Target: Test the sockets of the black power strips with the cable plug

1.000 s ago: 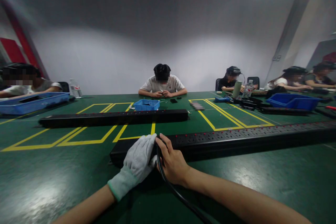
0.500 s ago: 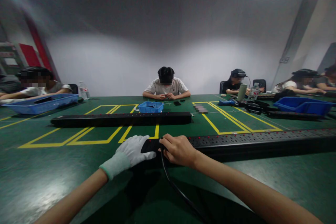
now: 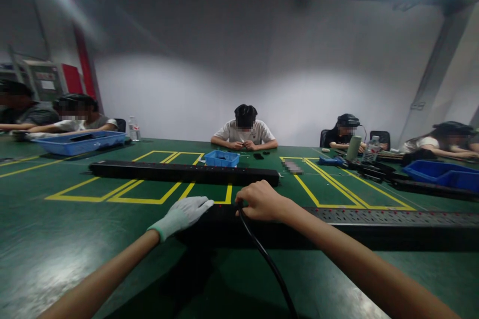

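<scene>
A long black power strip [image 3: 359, 232] with rows of sockets and small red dots lies along the near part of the green table. My left hand [image 3: 186, 214], in a white glove with a green cuff, rests on the strip's left end, its fingers around the end. My bare right hand [image 3: 260, 201] is closed on the top end of a black cable [image 3: 267, 259], just above the strip. The cable hangs down toward the front edge of the view. Whether its tip sits in a socket is hidden by my fingers.
Beyond lies a second black strip [image 3: 183, 173]. A small blue basket [image 3: 222, 158] stands behind it, with larger blue trays at left [image 3: 80, 144] and right [image 3: 441, 174]. Yellow tape marks the table [image 3: 112, 244]. Several people sit around it; a person [image 3: 245, 129] is opposite.
The view has tilted up and shifted slightly left. My right hand has risen a little with the cable, and my left hand has slid outward along the strip's end.
</scene>
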Tool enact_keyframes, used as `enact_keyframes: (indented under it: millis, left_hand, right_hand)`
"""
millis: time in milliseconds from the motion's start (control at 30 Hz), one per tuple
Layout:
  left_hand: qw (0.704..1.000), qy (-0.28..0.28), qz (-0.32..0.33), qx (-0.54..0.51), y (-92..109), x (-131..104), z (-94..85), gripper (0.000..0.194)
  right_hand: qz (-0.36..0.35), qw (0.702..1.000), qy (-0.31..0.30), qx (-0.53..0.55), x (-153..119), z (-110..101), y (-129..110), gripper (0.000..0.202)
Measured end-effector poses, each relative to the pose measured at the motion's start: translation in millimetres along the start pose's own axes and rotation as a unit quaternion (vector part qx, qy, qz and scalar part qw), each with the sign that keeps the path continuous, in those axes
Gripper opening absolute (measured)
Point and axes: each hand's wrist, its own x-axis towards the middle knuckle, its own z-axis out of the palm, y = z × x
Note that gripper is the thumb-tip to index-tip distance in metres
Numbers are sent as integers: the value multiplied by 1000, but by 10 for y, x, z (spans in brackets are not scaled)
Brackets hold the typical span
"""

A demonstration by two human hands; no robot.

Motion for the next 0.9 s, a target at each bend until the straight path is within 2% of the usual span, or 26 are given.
enact_keyframes:
  millis: [100, 233, 400, 567, 767, 833, 900]
  left_hand:
    - [999, 11, 1, 33, -68, -34, 80, 40]
    - [998, 11, 7, 62, -103, -36, 103, 43]
    - [997, 16, 5, 71, -85, -19, 93, 40]
    - [998, 21, -8, 60, -75, -22, 92, 35]
    - [999, 17, -8, 50, -55, -30, 65, 35]
    - [999, 15, -8, 49, -49, -31, 59, 37]
    - [999, 13, -10, 48, -46, -30, 53, 37]
  right_hand:
    - [-2, 1000, -13, -12, 16, -52, 2, 23]
    - [-24, 999, -28, -38, 22, -122, 2, 21]
    - [-52, 995, -3, -83, -19, -94, -120, 15]
    - [-64, 992, 30, -101, -126, 115, -266, 17]
    - [-84, 983, 146, -69, -403, 475, -496, 24]
    - [-138, 982, 125, -20, -518, 586, -640, 24]
    - [-160, 982, 89, 39, -610, 682, -770, 22]
